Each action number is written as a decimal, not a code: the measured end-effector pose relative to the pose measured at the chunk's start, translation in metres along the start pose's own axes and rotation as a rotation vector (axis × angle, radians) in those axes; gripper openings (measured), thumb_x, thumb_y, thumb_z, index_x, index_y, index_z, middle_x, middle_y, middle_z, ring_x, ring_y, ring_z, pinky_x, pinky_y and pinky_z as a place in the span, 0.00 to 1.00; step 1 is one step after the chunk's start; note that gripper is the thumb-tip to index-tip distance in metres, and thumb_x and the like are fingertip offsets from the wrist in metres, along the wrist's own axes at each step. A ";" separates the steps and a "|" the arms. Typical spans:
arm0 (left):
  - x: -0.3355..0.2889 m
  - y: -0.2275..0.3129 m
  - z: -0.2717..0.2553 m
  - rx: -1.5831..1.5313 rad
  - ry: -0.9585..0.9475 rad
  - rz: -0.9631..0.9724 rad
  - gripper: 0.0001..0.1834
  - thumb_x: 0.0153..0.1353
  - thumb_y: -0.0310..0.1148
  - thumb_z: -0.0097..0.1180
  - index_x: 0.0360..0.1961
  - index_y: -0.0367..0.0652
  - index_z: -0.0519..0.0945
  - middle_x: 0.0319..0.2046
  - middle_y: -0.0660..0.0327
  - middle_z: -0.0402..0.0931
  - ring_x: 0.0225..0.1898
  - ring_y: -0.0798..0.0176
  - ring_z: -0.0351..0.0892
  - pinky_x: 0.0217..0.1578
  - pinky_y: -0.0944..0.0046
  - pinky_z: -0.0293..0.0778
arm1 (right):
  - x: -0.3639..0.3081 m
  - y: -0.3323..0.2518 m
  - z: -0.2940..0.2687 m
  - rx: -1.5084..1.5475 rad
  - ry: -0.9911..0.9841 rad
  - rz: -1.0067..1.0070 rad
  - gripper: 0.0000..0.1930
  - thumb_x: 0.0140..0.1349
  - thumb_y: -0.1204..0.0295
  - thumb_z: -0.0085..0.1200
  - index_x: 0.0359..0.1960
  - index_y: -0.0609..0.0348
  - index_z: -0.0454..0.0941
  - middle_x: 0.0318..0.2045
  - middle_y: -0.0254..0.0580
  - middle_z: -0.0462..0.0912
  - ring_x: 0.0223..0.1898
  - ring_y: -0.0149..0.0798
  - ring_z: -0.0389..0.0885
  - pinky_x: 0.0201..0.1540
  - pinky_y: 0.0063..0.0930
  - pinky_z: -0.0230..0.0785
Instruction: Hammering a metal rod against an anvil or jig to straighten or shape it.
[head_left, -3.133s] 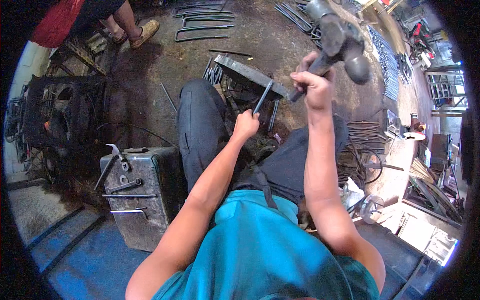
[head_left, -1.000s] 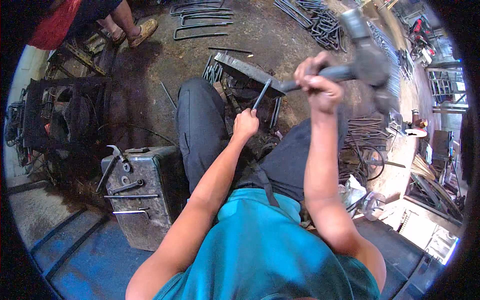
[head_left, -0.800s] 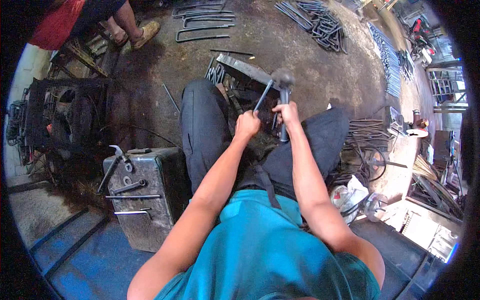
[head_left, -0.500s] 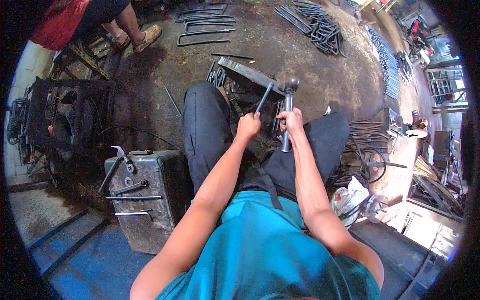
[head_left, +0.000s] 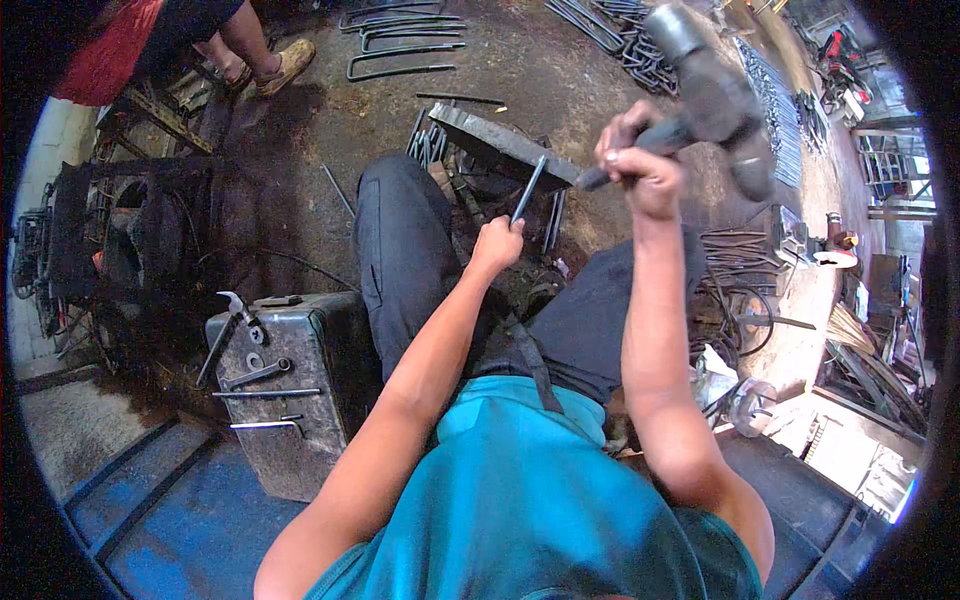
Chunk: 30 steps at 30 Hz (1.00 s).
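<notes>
Grey rod [head_left: 531, 187], slim, straight, in left grip [head_left: 497, 243]; dark, blurred hammer [head_left: 718, 98] in right grip [head_left: 648, 166]

Hammer [head_left: 712, 98] aloft in right fingers [head_left: 622, 130], metal rod [head_left: 530, 188] in left fingers [head_left: 516, 228], beside grey block [head_left: 490, 138].

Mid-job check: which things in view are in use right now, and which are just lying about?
Apparently in use:
ball-peen hammer, gripped by the right hand
metal rod, gripped by the left hand
metal slab, at the rod's far end

Apparently just lying about:
claw hammer on the dark box
wrench, same box
</notes>
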<state>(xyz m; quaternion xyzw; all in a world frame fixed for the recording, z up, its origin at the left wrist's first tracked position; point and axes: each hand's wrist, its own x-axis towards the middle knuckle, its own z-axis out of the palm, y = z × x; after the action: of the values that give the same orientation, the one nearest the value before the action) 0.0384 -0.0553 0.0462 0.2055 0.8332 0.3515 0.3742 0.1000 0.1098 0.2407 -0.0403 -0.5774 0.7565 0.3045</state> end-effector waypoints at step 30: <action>-0.007 0.000 0.027 0.141 -0.034 0.080 0.14 0.65 0.32 0.45 0.46 0.32 0.66 0.33 0.30 0.76 0.40 0.28 0.77 0.44 0.37 0.71 | -0.019 -0.065 0.016 0.035 0.070 0.027 0.11 0.39 0.78 0.50 0.27 0.59 0.64 0.13 0.35 0.61 0.08 0.32 0.58 0.19 0.28 0.58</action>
<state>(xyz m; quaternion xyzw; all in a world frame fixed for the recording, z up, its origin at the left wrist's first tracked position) 0.0638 -0.0479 0.0366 0.2703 0.8406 0.3032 0.3584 0.1356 0.0964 0.2987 -0.0695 -0.5526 0.7686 0.3148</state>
